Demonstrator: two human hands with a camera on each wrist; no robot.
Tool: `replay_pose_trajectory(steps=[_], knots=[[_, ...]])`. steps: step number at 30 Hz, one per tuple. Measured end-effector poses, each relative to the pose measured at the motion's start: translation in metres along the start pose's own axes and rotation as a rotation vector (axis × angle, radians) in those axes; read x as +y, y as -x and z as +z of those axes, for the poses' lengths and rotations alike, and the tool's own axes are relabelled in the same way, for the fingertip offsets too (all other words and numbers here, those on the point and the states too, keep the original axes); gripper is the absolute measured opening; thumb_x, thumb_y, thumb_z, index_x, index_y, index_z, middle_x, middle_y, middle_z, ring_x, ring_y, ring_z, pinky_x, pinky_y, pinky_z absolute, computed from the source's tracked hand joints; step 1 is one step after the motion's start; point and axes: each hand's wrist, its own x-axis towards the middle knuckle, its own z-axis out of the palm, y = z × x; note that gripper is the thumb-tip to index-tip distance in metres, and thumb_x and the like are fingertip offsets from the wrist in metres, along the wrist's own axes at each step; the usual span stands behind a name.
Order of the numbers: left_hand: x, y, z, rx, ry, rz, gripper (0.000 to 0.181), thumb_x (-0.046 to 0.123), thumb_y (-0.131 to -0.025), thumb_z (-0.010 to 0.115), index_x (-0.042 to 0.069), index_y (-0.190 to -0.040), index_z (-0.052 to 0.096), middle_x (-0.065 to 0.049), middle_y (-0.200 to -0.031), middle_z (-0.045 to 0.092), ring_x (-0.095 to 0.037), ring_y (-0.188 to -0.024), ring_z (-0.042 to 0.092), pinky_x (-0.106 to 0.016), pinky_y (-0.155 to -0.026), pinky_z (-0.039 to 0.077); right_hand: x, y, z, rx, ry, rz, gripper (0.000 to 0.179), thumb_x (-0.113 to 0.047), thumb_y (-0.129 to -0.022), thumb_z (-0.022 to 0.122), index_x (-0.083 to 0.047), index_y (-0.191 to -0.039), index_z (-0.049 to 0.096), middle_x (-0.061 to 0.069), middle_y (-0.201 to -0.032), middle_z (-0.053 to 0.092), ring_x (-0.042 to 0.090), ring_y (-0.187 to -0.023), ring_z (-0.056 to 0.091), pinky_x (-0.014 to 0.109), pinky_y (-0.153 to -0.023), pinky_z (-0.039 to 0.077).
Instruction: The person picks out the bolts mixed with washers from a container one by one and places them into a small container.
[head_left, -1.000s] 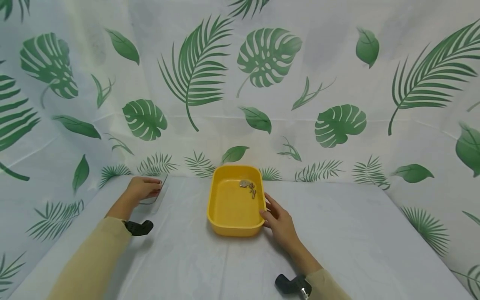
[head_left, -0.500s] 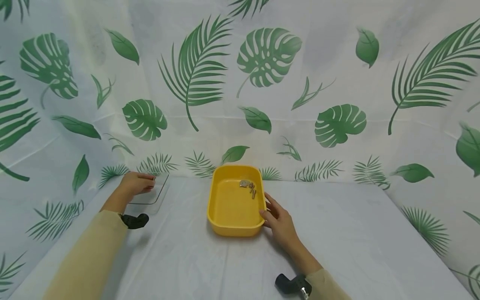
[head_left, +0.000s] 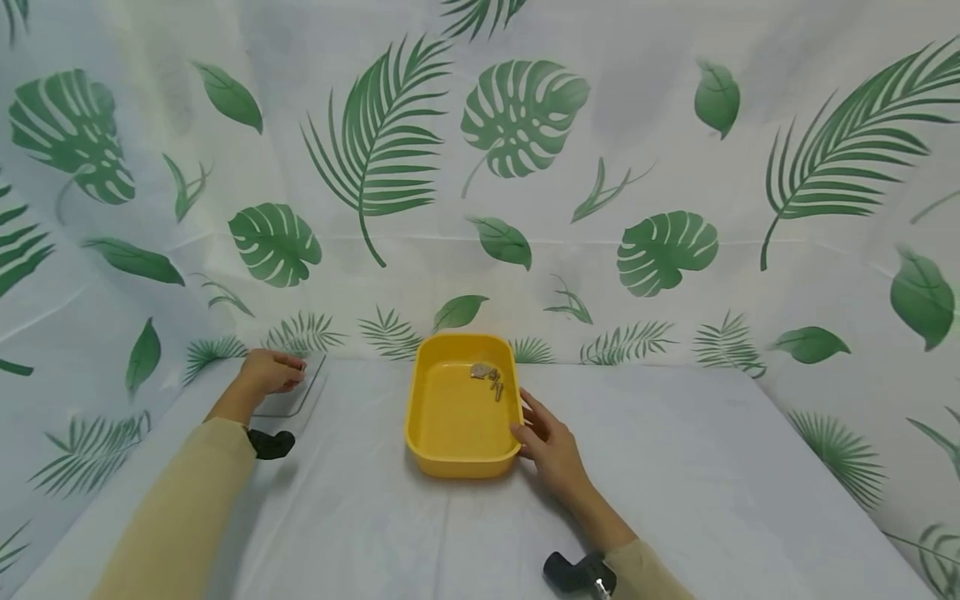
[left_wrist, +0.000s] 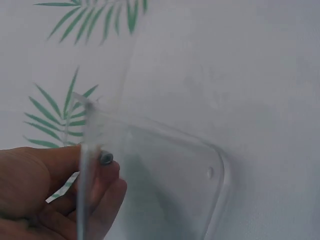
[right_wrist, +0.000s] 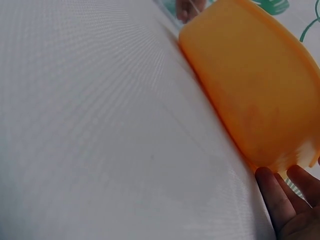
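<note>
A yellow plastic tray (head_left: 453, 417) sits mid-table in the head view, holding a flat rounded metal piece (head_left: 482, 371) and several small bolts (head_left: 498, 392) near its far right corner. My right hand (head_left: 555, 454) holds the tray's right side, thumb at the rim and fingers against the outer wall. At the far left, my left hand (head_left: 270, 375) is over a clear plastic box (head_left: 296, 408). Seen through the box wall in the left wrist view, its thumb and fingers pinch a small metal piece with a round end (left_wrist: 106, 158); the rest of it is hidden.
A white cloth covers the table (head_left: 375, 517). Behind it and on both sides hangs a white curtain with green leaf prints (head_left: 525, 117). A black device (head_left: 272, 444) is strapped to my left wrist and another (head_left: 577, 573) to my right.
My left hand has shifted left from the clear box's right edge to over its inside. The head view has turned slightly right. The right hand still holds the tray in the same place.
</note>
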Motion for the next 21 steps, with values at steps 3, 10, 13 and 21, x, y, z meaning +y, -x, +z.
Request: replay_pose_trajectory(steps=[3,10,13,21], knots=[[-0.004,-0.005,0.002,0.007,-0.071,0.005,0.036,0.005,-0.092,0.068,-0.009,-0.126,0.065,-0.007,-0.098,0.071,-0.007,-0.074,0.067,-0.025,-0.071,0.06,0.0,0.0,0.002,-0.003,-0.006,-0.001,0.059,-0.025,-0.1,0.061,-0.027,-0.156,0.041,0.018,-0.15,0.053,0.032,-0.127,0.062,0.032,-0.084,0.063],[-0.011,-0.006,0.008,0.056,-0.208,-0.013,0.032,0.009,-0.09,0.071,-0.004,-0.119,0.071,-0.007,-0.092,0.073,-0.011,-0.074,0.062,-0.024,-0.067,0.051,0.001,0.001,0.004,-0.005,-0.002,0.003,0.058,-0.022,-0.101,0.06,-0.028,-0.155,0.042,0.017,-0.15,0.054,0.033,-0.127,0.063,0.032,-0.084,0.063],[-0.01,-0.004,0.009,0.072,-0.21,-0.017,0.032,0.009,-0.09,0.072,-0.004,-0.119,0.071,-0.009,-0.093,0.073,-0.013,-0.075,0.063,-0.025,-0.067,0.052,0.002,0.001,0.004,-0.003,0.009,-0.006,0.058,-0.022,-0.101,0.06,-0.028,-0.155,0.041,0.017,-0.149,0.054,0.033,-0.126,0.063,0.031,-0.083,0.063],[-0.004,-0.005,0.014,0.115,-0.244,-0.001,0.028,0.011,-0.088,0.073,-0.003,-0.112,0.075,-0.008,-0.084,0.074,-0.014,-0.072,0.064,-0.028,-0.067,0.052,0.004,-0.002,0.001,0.01,0.025,-0.016,0.058,-0.024,-0.101,0.06,-0.03,-0.155,0.041,0.015,-0.148,0.056,0.031,-0.124,0.064,0.029,-0.083,0.063]])
